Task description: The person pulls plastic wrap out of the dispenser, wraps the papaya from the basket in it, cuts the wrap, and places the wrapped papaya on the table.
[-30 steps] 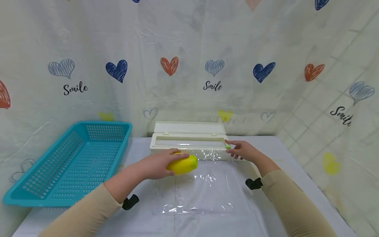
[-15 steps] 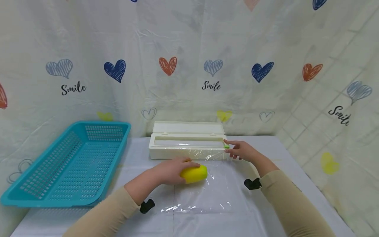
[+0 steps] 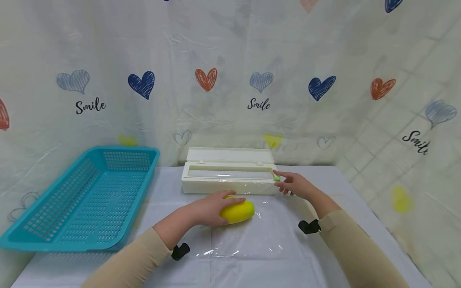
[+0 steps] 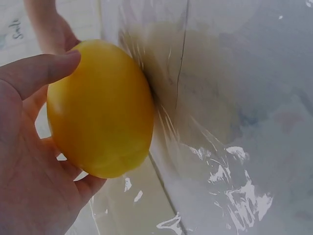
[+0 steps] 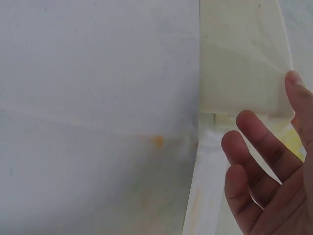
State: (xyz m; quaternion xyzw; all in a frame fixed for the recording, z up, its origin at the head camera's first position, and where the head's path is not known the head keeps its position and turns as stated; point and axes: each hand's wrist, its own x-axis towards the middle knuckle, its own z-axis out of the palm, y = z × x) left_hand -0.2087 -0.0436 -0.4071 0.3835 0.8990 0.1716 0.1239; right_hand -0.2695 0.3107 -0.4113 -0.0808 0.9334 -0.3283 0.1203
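In the head view my left hand (image 3: 215, 209) grips a smooth, oblong yellow fruit (image 3: 239, 212) with a greenish tip, low over clear cling film (image 3: 252, 240). The left wrist view shows the thumb over the fruit (image 4: 105, 107) and fingertips under its lower side, with film puckered beside it. Behind stands a cream cling film dispenser (image 3: 219, 186), its lid raised and a roll inside. My right hand (image 3: 297, 185) is at the dispenser's right end, fingertips by its small green slider (image 3: 276, 179). In the right wrist view its fingers (image 5: 244, 147) are loosely bent and spread.
A turquoise perforated basket (image 3: 126, 224) stands at the left of the white-covered table (image 3: 345, 224). A curtain (image 3: 230, 124) printed with hearts and "Smile" hangs right behind the dispenser and along the right side.
My left hand has carried the yellow fruit right and towards me, down onto the film; in the last half second it has barely shifted. My right hand has stayed at the dispenser's end.
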